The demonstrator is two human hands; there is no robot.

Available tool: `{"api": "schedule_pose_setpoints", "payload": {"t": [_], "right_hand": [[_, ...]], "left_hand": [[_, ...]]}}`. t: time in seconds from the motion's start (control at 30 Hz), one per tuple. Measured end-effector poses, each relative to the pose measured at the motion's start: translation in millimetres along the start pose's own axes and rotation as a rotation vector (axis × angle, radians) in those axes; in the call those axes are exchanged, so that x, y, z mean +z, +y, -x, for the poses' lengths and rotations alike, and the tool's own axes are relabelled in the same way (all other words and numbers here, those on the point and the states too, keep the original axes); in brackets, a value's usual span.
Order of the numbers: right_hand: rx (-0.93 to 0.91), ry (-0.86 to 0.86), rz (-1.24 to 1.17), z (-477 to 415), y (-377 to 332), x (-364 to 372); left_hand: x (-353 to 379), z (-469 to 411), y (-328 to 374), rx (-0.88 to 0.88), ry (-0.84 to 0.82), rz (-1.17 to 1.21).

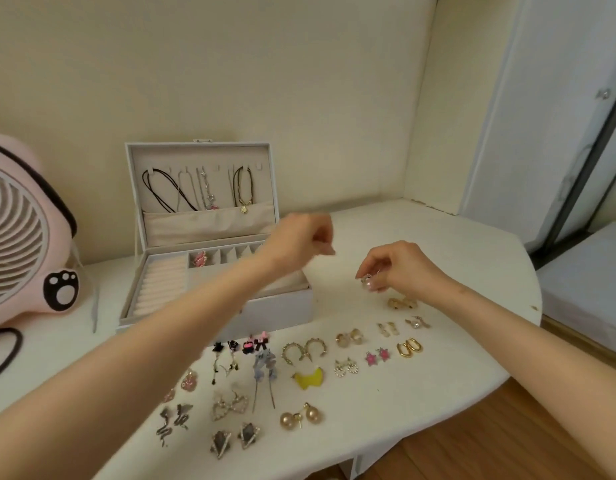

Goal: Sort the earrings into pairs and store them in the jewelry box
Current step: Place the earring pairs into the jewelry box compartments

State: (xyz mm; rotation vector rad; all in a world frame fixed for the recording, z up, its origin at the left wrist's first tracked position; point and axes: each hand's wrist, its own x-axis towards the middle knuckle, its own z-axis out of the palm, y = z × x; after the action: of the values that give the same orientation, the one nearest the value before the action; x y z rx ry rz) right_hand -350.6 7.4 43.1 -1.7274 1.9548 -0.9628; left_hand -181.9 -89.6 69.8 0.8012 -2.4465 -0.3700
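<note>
**Pearl earring point(366, 280) pinched in right hand point(400, 268); jewelry box point(282, 310) open**

Near edge of the white worktop point(455, 344): earrings laid out in twos. Front row, L to R: snake pair point(171, 422), triangle pair point(234, 439), pearl-ball studs point(300, 417). Next back: heart pair point(229, 406), blue drops point(264, 370), a yellow piece point(308, 378), pink star studs point(377, 357), plain gold hoops point(409, 348). Behind those are spiked hoops point(305, 350) and bow studs point(254, 344), the bows just in front of the jewelry box. A chunky gold pair point(402, 303) lies apart from the rows, just beside the right hand.

Right hand is held above the worktop, to the R of the box. Thumb + fingertips pinch the pearl earring, so that grip is narrow and holding it.

Left hand point(299, 240) is raised over the box's R end. It's motion-blurred w/ fingers curled; can't tell if that grip holds anything.

Box lid stands upright at the back w/ necklaces point(195, 188) hanging inside it. In the tray: ring rolls on the L, small compartments along the back. A pink earring point(200, 259) lies in the leftmost compartment.

Far L: a pink fan point(19, 237).
</note>
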Motion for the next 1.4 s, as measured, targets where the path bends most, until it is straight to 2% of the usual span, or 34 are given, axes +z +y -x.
{"api": "schedule_pose_setpoints", "payload": {"t": [0.13, 0.4, 0.8, 1.07, 1.4], "right_hand": [[-0.036, 0.006, -0.102, -7, -13, 6], [-0.052, 0.033, -0.158, -22, -23, 18], [-0.047, 0.053, -0.201, -31, -24, 30], [-0.064, 0.066, -0.253, -36, -33, 34], [-0.062, 0.046, -0.254, -53, -54, 49]], "left_hand": [[-37, -9, -48, -0.100, -0.002, -0.021], [-44, -24, -110, -0.139, -0.269, -0.262], [-37, -31, -128, -0.080, -0.339, -0.143], [-29, -29, -125, -0.023, -0.217, -0.267], [-26, -25, -129, -0.039, -0.121, -0.327]]}}
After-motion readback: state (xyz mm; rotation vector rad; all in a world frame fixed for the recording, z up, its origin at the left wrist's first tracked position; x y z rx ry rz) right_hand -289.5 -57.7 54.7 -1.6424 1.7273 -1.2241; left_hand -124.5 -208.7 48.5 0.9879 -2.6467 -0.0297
